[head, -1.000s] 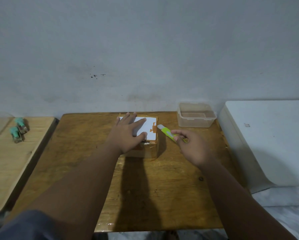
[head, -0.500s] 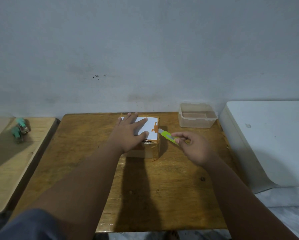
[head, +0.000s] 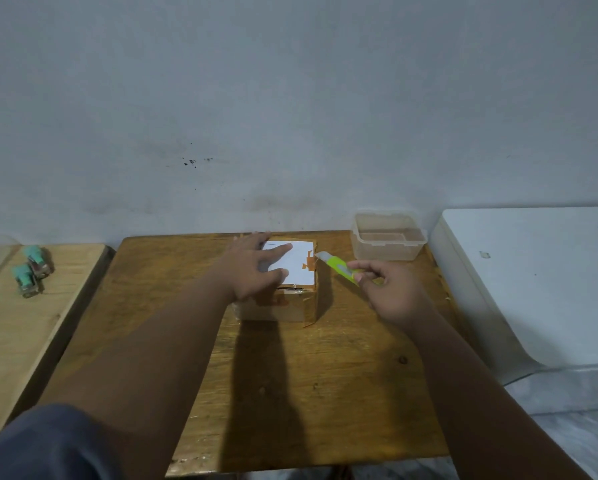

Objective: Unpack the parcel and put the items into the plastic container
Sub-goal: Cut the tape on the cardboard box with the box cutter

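A small cardboard parcel (head: 292, 304) with a white label on top stands at the back middle of the wooden table (head: 325, 375). My left hand (head: 256, 268) lies flat on its top, fingers spread. My right hand (head: 391, 292) grips a lime-green utility knife (head: 339, 266), whose tip touches the parcel's upper right edge. A clear plastic container (head: 387, 239) with nothing visible inside stands at the table's back right corner.
A second, lighter wooden table (head: 20, 334) at the left carries two small teal-topped objects (head: 31, 271). A white appliance-like surface (head: 539, 278) stands right of the table. A grey wall runs close behind.
My right hand has brought the knife leftwards until its tip reaches the parcel's right top edge. My left hand stays pressed on the parcel.
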